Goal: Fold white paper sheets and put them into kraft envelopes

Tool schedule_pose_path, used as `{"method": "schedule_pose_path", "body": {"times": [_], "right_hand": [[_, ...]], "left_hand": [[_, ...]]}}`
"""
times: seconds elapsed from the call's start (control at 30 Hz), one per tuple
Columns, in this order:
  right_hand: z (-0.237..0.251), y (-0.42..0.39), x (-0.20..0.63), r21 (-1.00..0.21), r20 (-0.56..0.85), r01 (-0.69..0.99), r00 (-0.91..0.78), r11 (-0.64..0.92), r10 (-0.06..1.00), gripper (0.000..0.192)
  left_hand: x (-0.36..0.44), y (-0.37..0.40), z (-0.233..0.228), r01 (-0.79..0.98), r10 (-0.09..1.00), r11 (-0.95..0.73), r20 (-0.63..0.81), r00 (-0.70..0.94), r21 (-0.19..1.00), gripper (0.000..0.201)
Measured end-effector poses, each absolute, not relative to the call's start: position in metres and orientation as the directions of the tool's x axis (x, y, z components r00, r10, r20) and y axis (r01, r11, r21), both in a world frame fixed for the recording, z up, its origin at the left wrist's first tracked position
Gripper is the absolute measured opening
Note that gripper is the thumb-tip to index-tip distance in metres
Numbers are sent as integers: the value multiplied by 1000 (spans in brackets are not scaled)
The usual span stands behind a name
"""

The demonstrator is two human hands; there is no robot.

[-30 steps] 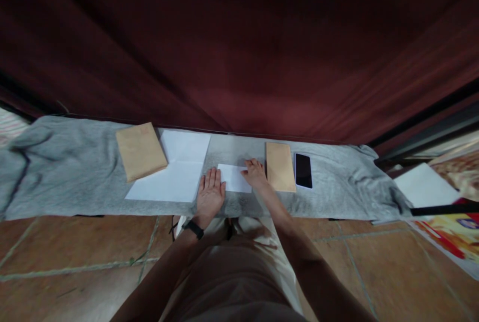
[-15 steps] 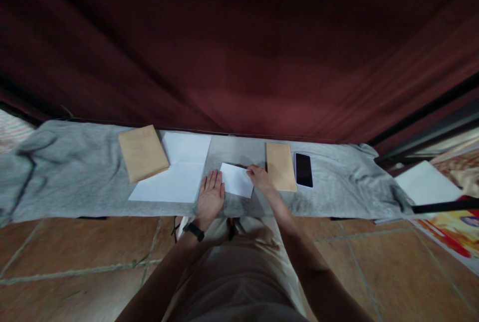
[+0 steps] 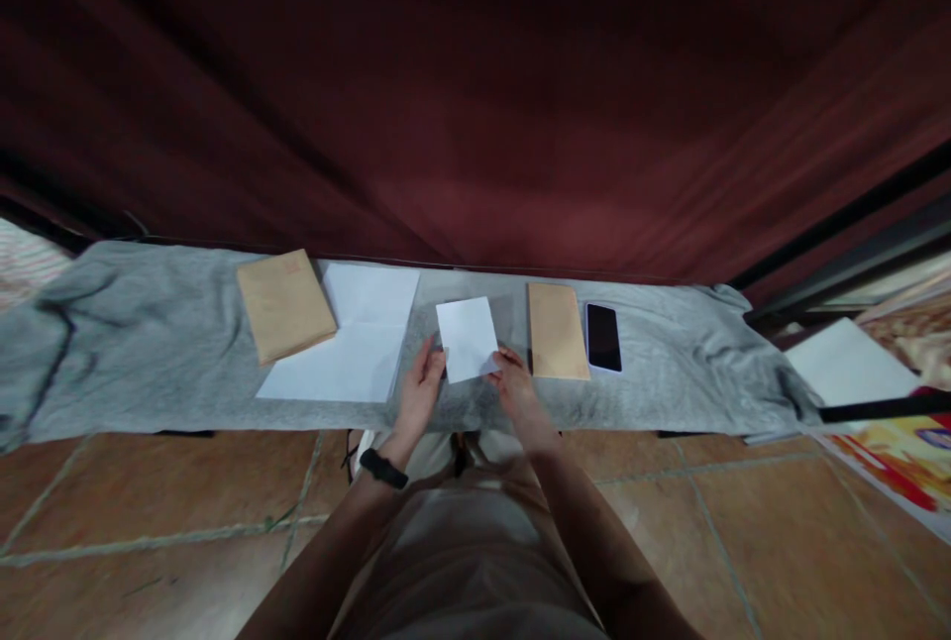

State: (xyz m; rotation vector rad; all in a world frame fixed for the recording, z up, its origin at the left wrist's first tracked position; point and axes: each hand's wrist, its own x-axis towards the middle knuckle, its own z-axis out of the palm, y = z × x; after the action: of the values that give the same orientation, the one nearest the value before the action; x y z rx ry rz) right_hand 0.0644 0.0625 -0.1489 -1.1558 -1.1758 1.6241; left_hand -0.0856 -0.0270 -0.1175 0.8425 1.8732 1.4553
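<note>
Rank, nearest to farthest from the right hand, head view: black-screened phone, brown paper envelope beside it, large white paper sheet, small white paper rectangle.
1. Small white paper rectangle: held by the right hand.
2. Brown paper envelope: to that hand's right.
3. Phone: farther right.
4. Large white sheet: left, past the left hand.

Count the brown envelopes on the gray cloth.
2 showing: a left envelope, overlapping the spread white paper, and a right envelope, between the right hand and the phone. More may be hidden beneath either.
</note>
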Motion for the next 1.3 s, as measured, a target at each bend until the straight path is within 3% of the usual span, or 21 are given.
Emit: {"method": "schedule_pose_path", "body": {"times": [0.17, 0.4, 0.73, 0.97, 1.1, 1.3], "right_hand": [[-145, 44, 56, -927, -287, -175, -236, -331, 929, 17], [-132, 52, 70, -911, -320, -159, -311, -381, 895, 37], [-139, 57, 58, -867, -394, -217, -251, -448, 884, 19], [-132, 45, 67, -850, -414, -175, -365, -498, 834, 17], [-120, 37, 83, -833, -426, -131, -468, -537, 775, 26], [-107, 29, 100, -832, -443, 78, -688, -549, 574, 49]], "left_hand": [[-75, -20, -122, 35, 836, 125, -87, -542, 991, 49], [-95, -18, -121, -48, 931, 147, -154, -332, 988, 37], [-95, -19, -125, -75, 846, 174, -188, -499, 982, 55], [-113, -6, -135, 169, 821, 154, -31, -570, 973, 59], [-128, 5, -134, 292, 849, 212, -28, -527, 933, 64], [-139, 16, -128, 512, 886, 257, 12, -464, 820, 67]]}}
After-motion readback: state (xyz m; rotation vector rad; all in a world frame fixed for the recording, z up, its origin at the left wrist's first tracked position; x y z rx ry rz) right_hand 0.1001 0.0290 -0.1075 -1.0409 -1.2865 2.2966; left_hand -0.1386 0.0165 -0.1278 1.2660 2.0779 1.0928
